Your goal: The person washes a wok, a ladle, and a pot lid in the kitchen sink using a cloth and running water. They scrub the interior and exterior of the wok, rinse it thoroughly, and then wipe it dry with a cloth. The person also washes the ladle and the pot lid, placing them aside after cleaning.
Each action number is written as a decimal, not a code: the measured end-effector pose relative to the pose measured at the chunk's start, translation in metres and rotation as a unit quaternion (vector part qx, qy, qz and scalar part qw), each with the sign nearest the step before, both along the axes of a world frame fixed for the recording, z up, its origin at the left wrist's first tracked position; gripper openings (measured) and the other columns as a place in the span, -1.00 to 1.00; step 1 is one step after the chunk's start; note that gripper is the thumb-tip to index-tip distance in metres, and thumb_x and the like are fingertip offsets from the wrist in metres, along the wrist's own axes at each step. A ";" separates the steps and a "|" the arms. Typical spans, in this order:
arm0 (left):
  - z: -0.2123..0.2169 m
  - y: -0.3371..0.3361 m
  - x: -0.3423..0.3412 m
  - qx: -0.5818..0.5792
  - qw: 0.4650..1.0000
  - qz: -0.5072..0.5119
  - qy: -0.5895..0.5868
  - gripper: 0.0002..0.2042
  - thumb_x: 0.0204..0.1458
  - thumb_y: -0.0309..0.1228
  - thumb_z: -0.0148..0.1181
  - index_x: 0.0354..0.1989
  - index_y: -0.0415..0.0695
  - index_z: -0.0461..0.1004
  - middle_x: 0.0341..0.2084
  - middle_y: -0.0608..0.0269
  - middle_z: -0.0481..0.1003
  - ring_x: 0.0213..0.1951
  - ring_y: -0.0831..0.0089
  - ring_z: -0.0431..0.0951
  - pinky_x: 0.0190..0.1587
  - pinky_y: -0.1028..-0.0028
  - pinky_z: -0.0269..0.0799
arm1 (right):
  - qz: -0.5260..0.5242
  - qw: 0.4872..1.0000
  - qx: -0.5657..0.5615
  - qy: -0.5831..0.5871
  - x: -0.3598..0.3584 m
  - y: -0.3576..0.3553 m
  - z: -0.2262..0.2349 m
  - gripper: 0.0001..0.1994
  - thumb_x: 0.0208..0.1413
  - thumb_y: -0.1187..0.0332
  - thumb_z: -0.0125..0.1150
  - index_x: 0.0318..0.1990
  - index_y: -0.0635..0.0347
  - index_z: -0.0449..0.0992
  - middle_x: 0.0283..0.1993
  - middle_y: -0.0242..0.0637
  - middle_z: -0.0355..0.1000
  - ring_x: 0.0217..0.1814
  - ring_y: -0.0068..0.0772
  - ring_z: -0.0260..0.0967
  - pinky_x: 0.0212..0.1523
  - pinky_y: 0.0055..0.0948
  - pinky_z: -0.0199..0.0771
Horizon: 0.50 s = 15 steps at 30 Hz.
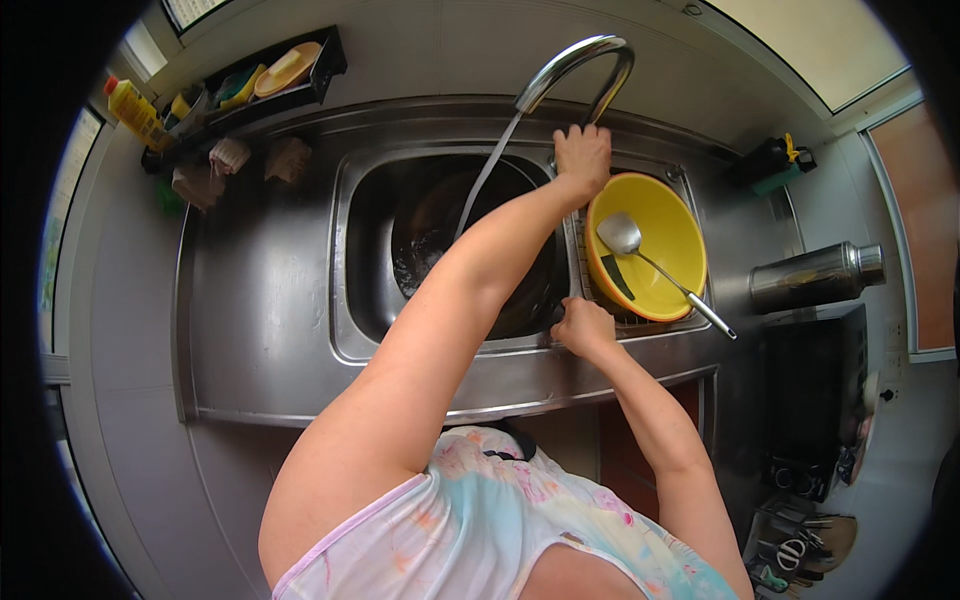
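My left hand (583,160) is stretched across the sink, its fingers closed round the base of the chrome faucet (575,58), where the lever is hidden. A stream of water (488,172) runs from the spout into a dark round pan (425,215) in the left sink basin (365,310). My left forearm covers much of the pan. At the basin's near right corner my right hand (584,328) is closed on what looks like the pan's dark handle. Right of my hands, a yellow bowl (665,225) holds a metal spatula (620,234), its handle leaning over the rim.
A black wall rack (325,70) carries sponges and a soap dish, with a yellow bottle (135,110) beside it. Cloths (230,155) hang below. Rightward are a steel flask (815,278), a dark bottle (770,165) and a black appliance (810,390). Steel counter (260,290) extends left.
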State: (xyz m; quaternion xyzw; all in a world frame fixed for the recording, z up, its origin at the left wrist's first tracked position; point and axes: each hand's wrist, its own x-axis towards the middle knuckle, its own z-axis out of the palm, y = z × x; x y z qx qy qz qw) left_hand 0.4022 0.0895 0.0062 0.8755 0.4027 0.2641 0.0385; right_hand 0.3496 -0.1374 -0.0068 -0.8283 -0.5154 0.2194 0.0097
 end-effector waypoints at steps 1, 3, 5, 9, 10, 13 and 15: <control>0.010 -0.001 -0.010 -0.020 1.000 0.000 -0.019 -0.53 -0.13 -0.15 0.32 -0.06 -0.06 0.37 -0.21 0.27 0.43 -0.10 0.22 0.41 -0.07 0.17 0.21 | -0.005 1.000 0.007 -0.003 -0.002 -0.001 -0.002 -0.81 -0.21 0.38 0.14 -0.38 0.19 0.54 -0.37 -0.02 0.51 -0.22 0.04 0.48 -0.18 -0.08 0.48; 0.018 -0.003 -0.040 -0.018 0.998 -0.036 -0.047 -0.49 -0.14 -0.17 0.34 -0.02 -0.08 0.34 -0.18 0.23 0.41 -0.11 0.21 0.40 -0.09 0.21 0.24 | -0.017 1.000 0.000 -0.013 -0.013 0.001 -0.001 -0.77 -0.21 0.39 0.13 -0.32 0.17 0.56 -0.34 -0.02 0.52 -0.21 0.04 0.48 -0.17 -0.08 0.47; 0.018 -0.009 -0.081 0.009 0.989 -0.091 -0.119 -0.46 -0.15 -0.19 0.33 0.02 -0.09 0.32 -0.19 0.20 0.41 -0.12 0.21 0.40 -0.13 0.25 0.27 | -0.012 1.000 0.008 -0.027 -0.026 0.001 0.004 -0.76 -0.19 0.38 0.12 -0.28 0.16 0.55 -0.31 -0.01 0.52 -0.20 0.05 0.48 -0.17 -0.07 0.47; 0.015 -0.047 -0.217 0.064 0.963 -0.153 -0.211 -0.49 -0.16 -0.37 0.30 0.03 -0.15 0.33 -0.16 0.12 0.42 -0.14 0.17 0.41 -0.08 0.25 0.29 | 0.004 0.995 -0.047 -0.084 -0.067 0.016 0.029 -0.80 -0.12 0.40 0.10 -0.29 0.14 0.54 -0.25 -0.01 0.51 -0.14 0.06 0.47 -0.15 -0.03 0.45; 0.014 -0.051 -0.256 0.069 0.958 -0.152 -0.233 -0.56 -0.13 -0.39 0.28 -0.01 -0.16 0.37 -0.19 0.12 0.43 -0.16 0.18 0.41 -0.09 0.27 0.30 | 0.019 0.994 -0.035 -0.101 -0.078 0.018 0.033 -0.81 -0.10 0.39 0.11 -0.29 0.15 0.53 -0.26 0.00 0.51 -0.15 0.05 0.47 -0.15 -0.04 0.45; -0.014 -0.057 -0.354 0.077 0.959 -0.085 -0.259 -0.82 -0.04 -0.37 0.21 -0.27 -0.15 0.47 -0.39 0.24 0.43 -0.31 0.25 0.42 -0.21 0.33 0.32 | 0.054 0.981 -0.017 -0.188 -0.105 0.011 0.030 -0.84 -0.08 0.44 0.13 -0.29 0.13 0.52 -0.33 -0.06 0.53 -0.22 0.00 0.51 -0.23 -0.07 0.48; -0.030 -0.042 -0.421 0.072 0.964 -0.053 -0.250 -0.92 -0.05 -0.42 0.20 -0.43 -0.13 0.47 -0.42 0.25 0.44 -0.32 0.25 0.42 -0.23 0.30 0.32 | 0.073 0.968 -0.041 -0.237 -0.133 0.014 0.038 -0.86 -0.05 0.45 0.09 -0.29 0.12 0.50 -0.35 -0.10 0.53 -0.24 -0.06 0.53 -0.26 -0.14 0.50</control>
